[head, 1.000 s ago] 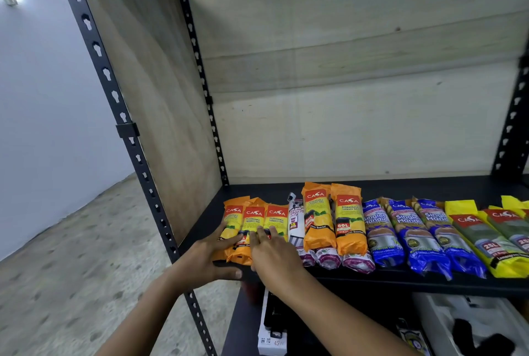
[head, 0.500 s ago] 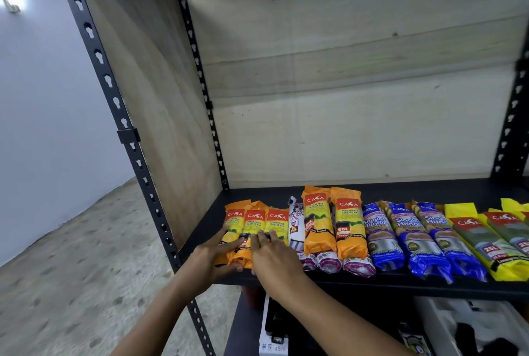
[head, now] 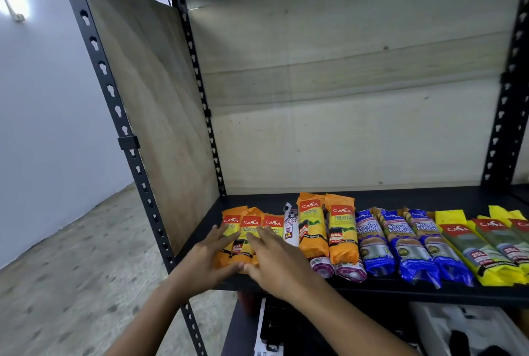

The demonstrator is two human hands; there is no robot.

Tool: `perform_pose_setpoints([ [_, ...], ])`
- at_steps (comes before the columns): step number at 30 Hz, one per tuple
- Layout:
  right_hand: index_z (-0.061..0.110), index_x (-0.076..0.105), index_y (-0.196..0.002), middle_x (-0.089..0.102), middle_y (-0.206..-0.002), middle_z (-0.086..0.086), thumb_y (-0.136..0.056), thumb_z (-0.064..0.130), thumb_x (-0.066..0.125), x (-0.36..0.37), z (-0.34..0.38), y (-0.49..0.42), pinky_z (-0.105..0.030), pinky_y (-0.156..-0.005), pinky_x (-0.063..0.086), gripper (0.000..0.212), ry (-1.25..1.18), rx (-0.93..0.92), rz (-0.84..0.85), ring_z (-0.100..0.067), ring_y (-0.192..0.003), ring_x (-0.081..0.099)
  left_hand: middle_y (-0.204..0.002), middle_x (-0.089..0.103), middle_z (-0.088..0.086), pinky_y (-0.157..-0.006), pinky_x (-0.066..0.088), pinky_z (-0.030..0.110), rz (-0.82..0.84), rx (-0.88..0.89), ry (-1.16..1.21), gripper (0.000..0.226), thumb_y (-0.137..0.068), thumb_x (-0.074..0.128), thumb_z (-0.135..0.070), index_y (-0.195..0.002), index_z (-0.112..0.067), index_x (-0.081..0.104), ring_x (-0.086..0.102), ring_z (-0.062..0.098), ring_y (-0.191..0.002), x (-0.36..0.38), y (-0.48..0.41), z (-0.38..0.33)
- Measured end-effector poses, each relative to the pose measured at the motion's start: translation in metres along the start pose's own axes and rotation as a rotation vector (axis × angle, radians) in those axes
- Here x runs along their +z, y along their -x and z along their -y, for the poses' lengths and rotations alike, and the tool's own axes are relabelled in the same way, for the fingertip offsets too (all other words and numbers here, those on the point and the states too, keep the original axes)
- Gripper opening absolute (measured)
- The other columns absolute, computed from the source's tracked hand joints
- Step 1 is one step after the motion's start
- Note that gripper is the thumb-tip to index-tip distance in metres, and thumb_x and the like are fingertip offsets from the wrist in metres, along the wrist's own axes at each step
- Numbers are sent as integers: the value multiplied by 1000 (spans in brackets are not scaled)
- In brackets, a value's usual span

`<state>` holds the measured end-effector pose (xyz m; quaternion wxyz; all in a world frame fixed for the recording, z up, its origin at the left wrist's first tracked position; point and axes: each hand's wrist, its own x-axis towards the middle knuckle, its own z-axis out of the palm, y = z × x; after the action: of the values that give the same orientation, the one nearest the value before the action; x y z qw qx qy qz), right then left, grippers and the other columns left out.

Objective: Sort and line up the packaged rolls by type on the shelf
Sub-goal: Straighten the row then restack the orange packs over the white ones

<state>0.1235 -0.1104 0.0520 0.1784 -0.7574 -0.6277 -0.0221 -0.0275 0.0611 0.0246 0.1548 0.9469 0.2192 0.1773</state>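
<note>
A row of packaged rolls lies across the black shelf [head: 372,198]. At the left end sit three small orange packs [head: 249,224]. My left hand [head: 210,255] lies flat on the leftmost ones, and my right hand [head: 274,255] rests on the right side of the same group, fingers spread. To their right come a white drawstring-bag roll [head: 290,225], two taller orange packs [head: 326,229], three blue packs [head: 400,244] and yellow packs [head: 481,247]. Two purple rolls [head: 337,268] poke out under the tall orange packs.
Wooden panels close the shelf's left side [head: 148,104] and back [head: 343,84]. Black perforated uprights [head: 114,104] frame it. A lower shelf holds a white box [head: 267,335] and a white tray [head: 463,330]. Speckled floor [head: 71,270] lies to the left.
Both hands stay on the small orange packs, shifting slightly. The camera view has tilted up a little.
</note>
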Motion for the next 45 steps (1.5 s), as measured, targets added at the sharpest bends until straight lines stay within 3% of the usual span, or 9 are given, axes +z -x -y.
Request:
perform_pose_setpoints([
  [3,28,32,-154,33,-160,3,-101,53,44,-31,-11,7,-42,-105,45,60,-74,28,-96,-20,-142,39,-144,51,-15,-112,39,31,-183,107,-15,50,-90,55,-67,-129,-38,62,37,-2,-138,-1,-10,-23],
  [7,29,38,-151,42,-155,4,-101,51,45,-66,-42,17,-37,-99,46,55,-82,121,-154,-17,-137,45,-120,62,-23,-95,49,25,-195,163,-1,35,-94,55,-59,-118,-36,68,53,-8,-114,-1,-31,-64],
  [11,28,41,-149,46,-151,3,-101,51,46,-82,-74,32,-40,-95,49,54,-60,215,-147,-19,-132,49,-121,63,-19,-92,47,21,-131,210,-16,37,-95,52,-59,-121,-35,65,53,-8,-110,10,-52,-96],
  [20,28,43,-146,46,-146,3,-99,52,47,-86,-102,65,-37,-89,45,53,-5,294,-46,-17,-130,47,-143,45,-12,-108,38,34,62,205,3,66,-85,55,-71,-141,-38,47,41,9,-133,33,-81,-149],
  [28,22,20,-158,6,-167,-3,-93,60,53,-69,-108,71,-50,-115,31,82,15,310,231,-30,-152,13,-166,3,-9,-117,27,44,369,101,-124,91,-80,67,-59,-155,-36,22,12,22,-151,37,-90,-161],
  [32,14,21,-158,3,-168,-8,-101,36,56,-61,-106,68,-49,-118,28,70,56,307,204,-33,-154,3,-166,-4,-10,-117,29,45,405,83,-171,95,-82,73,-47,-157,-37,14,12,24,-151,43,-88,-164],
  [35,12,28,-156,13,-166,-11,-101,24,57,-56,-105,65,-48,-116,32,63,68,315,153,-33,-153,12,-166,0,-9,-118,27,45,346,85,-165,87,-87,72,-40,-156,-36,19,13,25,-151,47,-87,-164],
  [39,13,44,-148,36,-155,-9,-98,26,61,-60,-104,63,-39,-105,42,54,83,302,73,-27,-137,41,-166,7,-7,-117,28,46,326,142,-207,76,-91,69,-33,-155,-34,27,17,26,-150,37,-86,-159],
  [45,14,53,-142,48,-142,-4,-94,34,64,-67,-99,55,-33,-102,43,53,31,232,-56,-21,-128,46,-165,15,-7,-114,32,41,192,175,-215,65,-95,63,-33,-153,-29,33,26,23,-147,13,-70,-135],
])
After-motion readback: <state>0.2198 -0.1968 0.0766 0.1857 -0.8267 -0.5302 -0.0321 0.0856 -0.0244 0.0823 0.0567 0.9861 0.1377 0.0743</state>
